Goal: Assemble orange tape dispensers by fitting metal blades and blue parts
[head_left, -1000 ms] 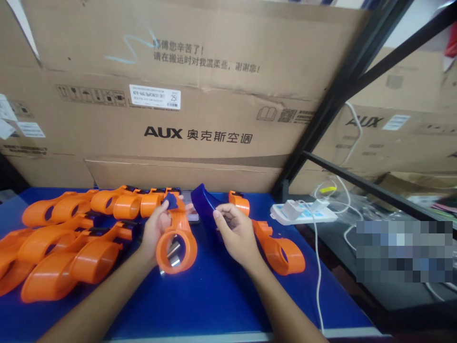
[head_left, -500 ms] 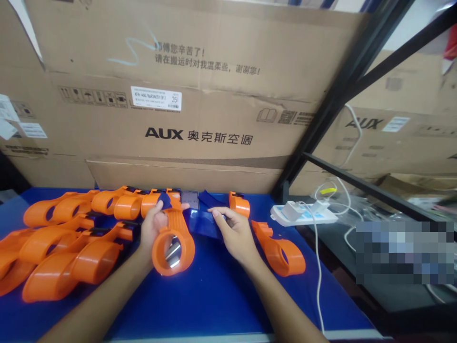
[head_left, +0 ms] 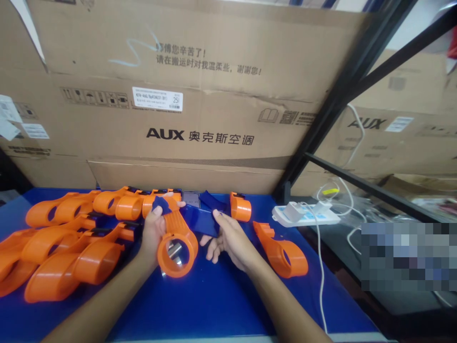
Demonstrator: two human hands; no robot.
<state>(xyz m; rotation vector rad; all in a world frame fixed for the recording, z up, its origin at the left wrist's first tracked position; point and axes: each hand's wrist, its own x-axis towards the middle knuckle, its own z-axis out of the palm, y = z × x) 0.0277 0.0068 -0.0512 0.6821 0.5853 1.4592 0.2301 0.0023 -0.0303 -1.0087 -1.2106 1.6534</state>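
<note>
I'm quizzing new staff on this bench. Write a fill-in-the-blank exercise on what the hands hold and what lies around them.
1. The left hand holds a ring-ended plastic part whose colour is ____.
2. The right hand grips a curved plastic piece whose colour is dark ____.
3. The brand printed in Latin letters on the big cardboard box behind the table is ____.
4. The white power strip lies to the ____ of both hands.

Missing words: orange; blue; AUX; right
</note>
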